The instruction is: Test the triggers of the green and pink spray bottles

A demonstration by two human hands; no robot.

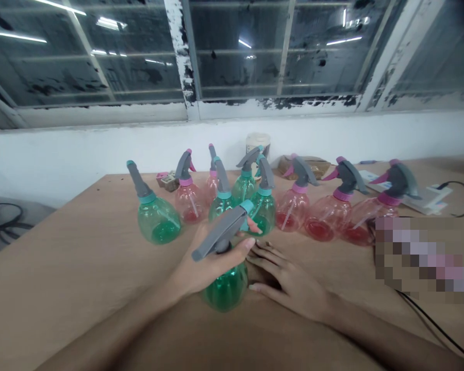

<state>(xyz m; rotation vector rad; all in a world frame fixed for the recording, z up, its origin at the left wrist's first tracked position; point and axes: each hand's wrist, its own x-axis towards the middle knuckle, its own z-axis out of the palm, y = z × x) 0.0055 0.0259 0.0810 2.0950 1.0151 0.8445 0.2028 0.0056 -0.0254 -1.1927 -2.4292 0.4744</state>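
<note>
A green spray bottle (226, 288) with a grey and teal trigger head stands on the table close to me. My left hand (206, 260) is wrapped round its neck, just under the sprayer; part of the grip is hidden by the head. To the right of this bottle, my right hand (290, 278) rests low over the tabletop with its fingers stretched towards the bottle. Whether those fingertips touch the bottle is unclear. Behind both hands are more green bottles (158, 221) and several pink ones (328, 219) with pink collars, some holding coloured liquid.
The wooden table (62, 268) runs back to a white wall (139, 141) below windows. Along the back are a brown package (305, 167), a pale cup-like container (258, 141) and small boxes (168, 180). A white device (417, 193) with a black cable lies at right, near a blurred-out patch.
</note>
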